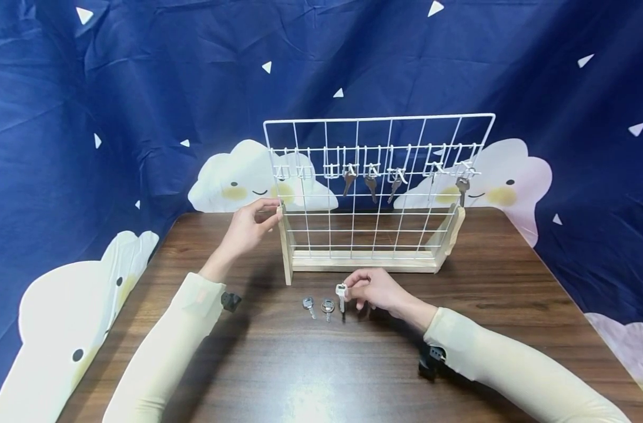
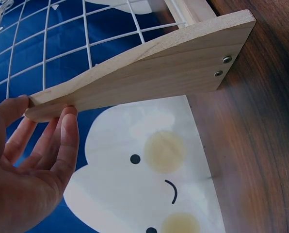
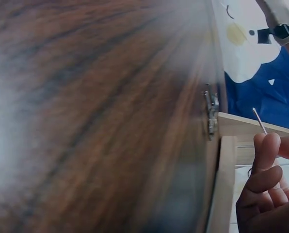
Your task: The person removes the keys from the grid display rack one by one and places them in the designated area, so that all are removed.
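Note:
My right hand [image 1: 377,289] pinches a silver key [image 1: 341,295] just above the table, in front of the rack; in the right wrist view its thin edge sticks out past the fingertips. Two more keys lie flat to its left, one key [image 1: 308,306] and another key [image 1: 328,308]. The left hand [image 1: 251,226] grips the top of the wooden side panel [image 2: 149,63], thumb on one side and fingers on the other. Between the wooden ends stands a white wire grid rack [image 1: 353,214] with a row of hooks. Several keys hang there, among them a dark key [image 1: 349,181].
The rack's wooden base bar [image 1: 364,262] runs along the brown table [image 1: 279,358]. Behind stands a dark blue curtain [image 1: 157,76] with clouds and white triangles. Some left-hand hooks [image 1: 303,170] hold no keys, while another key [image 1: 462,185] hangs at the far right.

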Motion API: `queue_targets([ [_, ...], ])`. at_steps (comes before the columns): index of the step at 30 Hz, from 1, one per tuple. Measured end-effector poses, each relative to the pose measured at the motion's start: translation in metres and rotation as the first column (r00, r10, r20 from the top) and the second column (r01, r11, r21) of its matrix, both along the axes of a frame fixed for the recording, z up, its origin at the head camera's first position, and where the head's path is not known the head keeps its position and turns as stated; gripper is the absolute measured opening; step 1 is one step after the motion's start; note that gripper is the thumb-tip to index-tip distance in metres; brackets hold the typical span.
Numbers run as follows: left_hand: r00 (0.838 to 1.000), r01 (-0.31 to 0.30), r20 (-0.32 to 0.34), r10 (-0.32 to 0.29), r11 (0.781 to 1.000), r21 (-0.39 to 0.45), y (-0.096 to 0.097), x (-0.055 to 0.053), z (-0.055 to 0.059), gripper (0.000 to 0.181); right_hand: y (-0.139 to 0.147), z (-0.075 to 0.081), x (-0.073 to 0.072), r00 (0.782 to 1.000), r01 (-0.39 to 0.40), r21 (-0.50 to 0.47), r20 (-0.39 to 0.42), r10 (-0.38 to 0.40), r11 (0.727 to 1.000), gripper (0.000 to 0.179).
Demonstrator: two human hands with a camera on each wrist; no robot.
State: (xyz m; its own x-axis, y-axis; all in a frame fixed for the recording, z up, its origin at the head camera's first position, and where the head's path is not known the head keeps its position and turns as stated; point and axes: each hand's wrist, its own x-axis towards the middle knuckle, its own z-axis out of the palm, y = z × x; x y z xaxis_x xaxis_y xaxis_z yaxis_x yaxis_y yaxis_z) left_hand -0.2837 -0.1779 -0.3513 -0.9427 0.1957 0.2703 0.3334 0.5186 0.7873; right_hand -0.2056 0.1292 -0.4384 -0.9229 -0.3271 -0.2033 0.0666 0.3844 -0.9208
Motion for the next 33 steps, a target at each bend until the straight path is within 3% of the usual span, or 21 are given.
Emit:
queue_targets([
  [12, 1.0, 0.002, 0.005, -0.002, 1.0, 0.004, 0.0, 0.001, 0.0, 0.036, 0.004, -0.018, 0.0, 0.999, -0.022, 0.065, 0.035, 0.02, 0.998, 0.021],
  [33, 1.0, -0.01, 0.003, 0.01, 1.0, -0.009, 0.0, 0.002, 0.001, 0.036, 0.007, -0.026, -0.007, 0.998, -0.041, 0.094, 0.046, 0.037, 0.995, 0.017],
])
